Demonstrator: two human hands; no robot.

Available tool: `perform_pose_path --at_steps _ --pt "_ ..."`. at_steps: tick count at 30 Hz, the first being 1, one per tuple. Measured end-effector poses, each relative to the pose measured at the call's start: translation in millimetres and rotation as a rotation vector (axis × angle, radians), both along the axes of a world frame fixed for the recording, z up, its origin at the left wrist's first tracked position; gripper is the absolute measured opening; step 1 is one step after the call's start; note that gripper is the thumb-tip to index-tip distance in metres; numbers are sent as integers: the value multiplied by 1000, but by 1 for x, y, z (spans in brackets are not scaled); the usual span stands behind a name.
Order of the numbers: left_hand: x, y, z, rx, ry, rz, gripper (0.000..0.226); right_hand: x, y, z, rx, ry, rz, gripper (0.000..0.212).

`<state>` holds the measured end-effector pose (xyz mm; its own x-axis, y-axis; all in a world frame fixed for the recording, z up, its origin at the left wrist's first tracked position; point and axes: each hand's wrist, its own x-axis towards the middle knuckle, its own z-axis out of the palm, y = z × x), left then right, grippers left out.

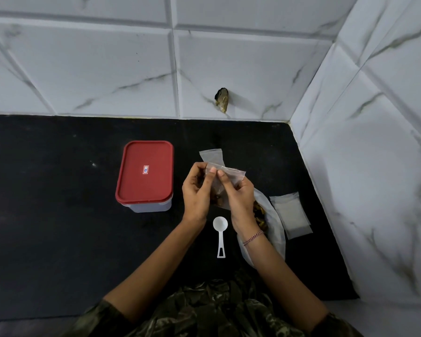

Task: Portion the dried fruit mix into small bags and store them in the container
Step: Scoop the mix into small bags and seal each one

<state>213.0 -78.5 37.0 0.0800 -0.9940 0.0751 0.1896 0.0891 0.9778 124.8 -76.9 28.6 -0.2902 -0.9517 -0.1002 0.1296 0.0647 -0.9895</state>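
Both hands hold a small clear bag above the black counter, with brown dried fruit showing in its lower part between my palms. My left hand pinches its top edge at the left and my right hand pinches it beside that. Another small bag lies flat just behind them. The big bag of dried fruit mix lies open under my right wrist. A white scoop rests on the counter below my hands. The container with a red lid stands closed at the left.
A stack of empty small bags lies to the right of the fruit bag, near the tiled side wall. The black counter runs to the tiled back wall, which has a dark damaged spot.
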Motion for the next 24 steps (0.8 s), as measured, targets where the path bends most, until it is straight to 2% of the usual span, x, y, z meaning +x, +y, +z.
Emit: perform_pose_path --at_steps 11,17,24 --pt "0 -1 -3 -51 -20 24 13 -3 -3 -2 -59 29 69 33" --pt "3 -3 -3 -43 3 47 16 -10 2 2 -107 -28 93 10" --pt "2 -2 -1 -35 14 40 15 -10 1 5 -141 -11 60 7"
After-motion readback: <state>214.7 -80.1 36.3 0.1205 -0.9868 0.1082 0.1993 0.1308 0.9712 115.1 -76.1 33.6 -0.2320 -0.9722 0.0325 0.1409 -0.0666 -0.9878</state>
